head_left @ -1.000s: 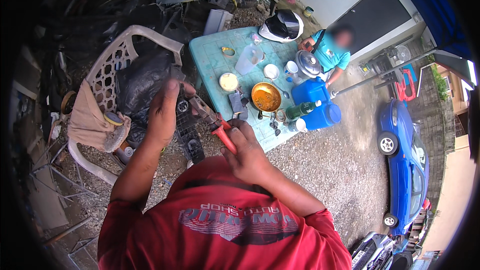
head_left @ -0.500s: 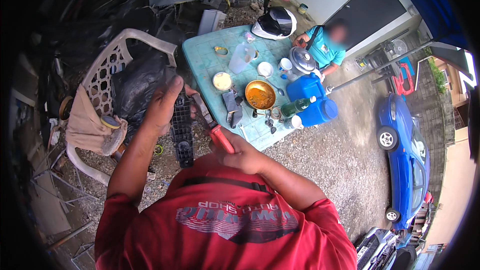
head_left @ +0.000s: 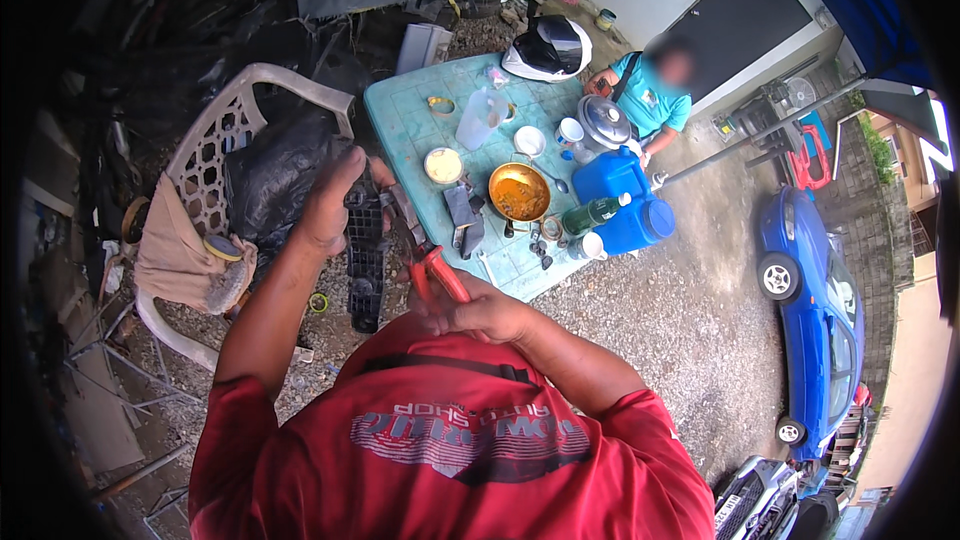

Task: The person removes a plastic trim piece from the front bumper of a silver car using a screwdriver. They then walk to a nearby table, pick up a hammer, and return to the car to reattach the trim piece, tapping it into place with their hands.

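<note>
In my left hand [head_left: 335, 202] is a long black plastic part [head_left: 366, 280] with a ribbed grid, hanging down in front of my red shirt. The thumb points up and fingertips show on the part's far side. My right hand [head_left: 470, 312] is wrapped around a pair of pliers [head_left: 445, 272] with red handles, which stand apart. The metal jaws point up and left, beside the upper half of the plastic part; whether they touch it I cannot tell.
A teal table [head_left: 410, 100] holds a golden pan [head_left: 519, 192], a blue jug [head_left: 610, 190], a green bottle [head_left: 597, 214] and a helmet [head_left: 548, 47]. A plastic chair [head_left: 205, 130] with a black bag [head_left: 280, 175] stands left. Another person [head_left: 650, 95] sits beyond the table.
The pliers' handles have spread apart, and my right hand's fingers have shifted lower on them. My left hand has tilted slightly on the plastic part.
</note>
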A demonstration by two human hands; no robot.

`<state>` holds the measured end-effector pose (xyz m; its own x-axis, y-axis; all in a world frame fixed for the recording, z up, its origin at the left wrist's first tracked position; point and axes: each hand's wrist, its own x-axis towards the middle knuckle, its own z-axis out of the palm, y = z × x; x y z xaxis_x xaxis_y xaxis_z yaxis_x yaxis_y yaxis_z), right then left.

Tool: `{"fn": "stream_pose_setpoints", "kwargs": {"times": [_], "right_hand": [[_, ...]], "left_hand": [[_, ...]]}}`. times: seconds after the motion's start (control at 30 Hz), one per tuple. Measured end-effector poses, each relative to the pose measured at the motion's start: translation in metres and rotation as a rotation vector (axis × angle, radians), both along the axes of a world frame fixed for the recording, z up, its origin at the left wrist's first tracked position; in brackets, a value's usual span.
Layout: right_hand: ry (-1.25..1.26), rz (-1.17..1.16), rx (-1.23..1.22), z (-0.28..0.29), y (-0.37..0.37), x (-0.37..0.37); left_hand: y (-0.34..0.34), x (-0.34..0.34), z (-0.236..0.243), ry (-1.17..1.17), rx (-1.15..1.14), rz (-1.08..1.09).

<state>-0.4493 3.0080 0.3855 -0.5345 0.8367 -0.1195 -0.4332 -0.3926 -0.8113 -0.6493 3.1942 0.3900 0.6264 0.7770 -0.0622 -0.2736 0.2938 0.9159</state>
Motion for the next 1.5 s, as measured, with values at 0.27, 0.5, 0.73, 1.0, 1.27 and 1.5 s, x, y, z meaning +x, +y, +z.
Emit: {"fn": "stream_pose_setpoints", "kwargs": {"times": [0.27,0.5,0.73,1.0,1.27,1.5], "right_hand": [[-0.115,0.254,0.437,0.012,0.01,-0.032],[-0.164,-0.079,-0.046,0.019,-0.022,0.019],[-0.468,-0.141,-0.064,0.011,-0.024,0.049],[-0.838,-0.086,0.271,0.018,-0.022,0.038],[-1.076,-0.052,0.345,0.032,-0.007,0.01],[-1.094,-0.086,0.35,0.028,-0.008,0.007]], "left_hand": [[-0.041,0.046,0.014,-0.126,0.028,-0.37],[-0.002,-0.016,-0.017,-0.021,-0.375,0.121],[-0.002,-0.014,0.011,0.208,-0.315,0.551],[0.013,-0.012,-0.017,0.323,-0.033,0.669],[-0.003,0.012,0.007,0.376,0.209,0.725],[0.006,0.015,-0.001,0.547,0.422,0.685]]}}
